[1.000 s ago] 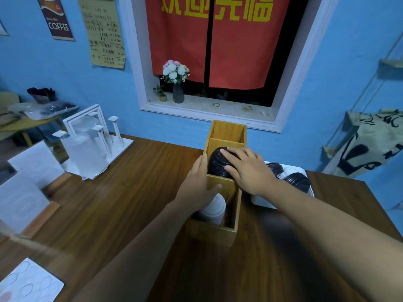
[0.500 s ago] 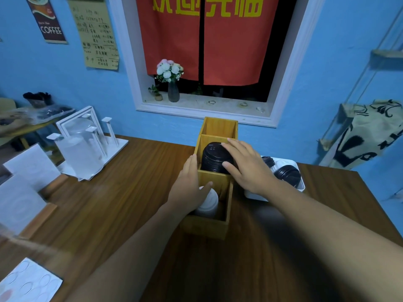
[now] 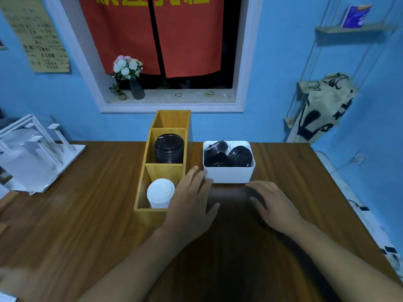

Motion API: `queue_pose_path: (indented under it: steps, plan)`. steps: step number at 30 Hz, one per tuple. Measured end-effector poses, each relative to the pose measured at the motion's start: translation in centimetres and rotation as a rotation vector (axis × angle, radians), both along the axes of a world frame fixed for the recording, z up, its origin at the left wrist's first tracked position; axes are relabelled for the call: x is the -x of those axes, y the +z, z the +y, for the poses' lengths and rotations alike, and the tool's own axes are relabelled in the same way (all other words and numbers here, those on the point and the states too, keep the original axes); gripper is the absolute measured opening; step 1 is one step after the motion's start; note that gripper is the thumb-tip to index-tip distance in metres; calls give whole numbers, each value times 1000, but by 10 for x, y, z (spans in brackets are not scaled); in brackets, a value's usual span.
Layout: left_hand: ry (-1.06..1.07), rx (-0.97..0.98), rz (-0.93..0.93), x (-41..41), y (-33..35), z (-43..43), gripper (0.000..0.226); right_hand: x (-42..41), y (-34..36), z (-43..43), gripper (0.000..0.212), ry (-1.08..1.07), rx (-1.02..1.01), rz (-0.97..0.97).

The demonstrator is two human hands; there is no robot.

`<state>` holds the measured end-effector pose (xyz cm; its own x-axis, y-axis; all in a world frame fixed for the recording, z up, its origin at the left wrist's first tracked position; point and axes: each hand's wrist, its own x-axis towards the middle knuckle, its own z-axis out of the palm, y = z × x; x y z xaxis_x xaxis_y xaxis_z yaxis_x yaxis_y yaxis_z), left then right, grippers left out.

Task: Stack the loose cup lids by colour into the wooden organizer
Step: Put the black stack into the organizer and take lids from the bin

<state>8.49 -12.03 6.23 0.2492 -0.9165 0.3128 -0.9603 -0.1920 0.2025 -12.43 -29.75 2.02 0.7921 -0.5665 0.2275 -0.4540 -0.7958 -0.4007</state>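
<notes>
The wooden organizer (image 3: 141, 188) stands on the table with three compartments in a row. A stack of black lids (image 3: 169, 149) fills the middle compartment and a stack of white lids (image 3: 160, 192) sits in the near one; the far compartment looks empty. To its right a white tub (image 3: 229, 174) holds loose black lids (image 3: 238, 156) and a white lid (image 3: 234, 146). My left hand (image 3: 192, 203) hovers empty with fingers spread, next to the organizer's right side. My right hand (image 3: 270, 199) rests palm down and empty in front of the tub.
A white rack with clear cups (image 3: 32, 153) stands at the table's left. The table's far edge meets the blue wall under a window sill with a flower vase (image 3: 136, 89). The right table edge (image 3: 340, 192) runs close by the tub.
Both hands have left the organizer and drawn back toward me. The right hand let go of the black lid stack and the left let go of the organizer wall. The camera tilted down.
</notes>
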Motion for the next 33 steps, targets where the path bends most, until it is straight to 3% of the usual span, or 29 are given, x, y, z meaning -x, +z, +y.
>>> queue_pose_path:
  steps: [3,7,10,15,19,23,25,30,33]
  plan:
    - [-53,-89,-61,23,-18,-13,60,-10,6,-23,44,-61,17,-3]
    - [-49,-253,3,42,-53,-18,60,-38,21,-54,56,-94,119,-97]
    - [13,-302,67,47,-76,-13,61,-62,35,-74,61,-88,178,-10]
    - [28,-293,79,48,-86,-7,61,-81,51,-94,38,-14,191,49]
    - [34,-289,108,47,-89,-6,61,-68,62,-102,28,59,34,-150]
    - [28,-288,124,46,-93,-5,62,-48,85,-89,24,-39,-227,-403]
    - [14,-277,126,44,-96,-1,62,-31,83,-67,21,-93,-386,-440]
    - [11,-256,121,44,-101,18,65,-3,14,-20,22,-96,-574,83]
    - [9,-252,99,42,-103,27,67,-2,-9,-12,27,-132,-535,247]
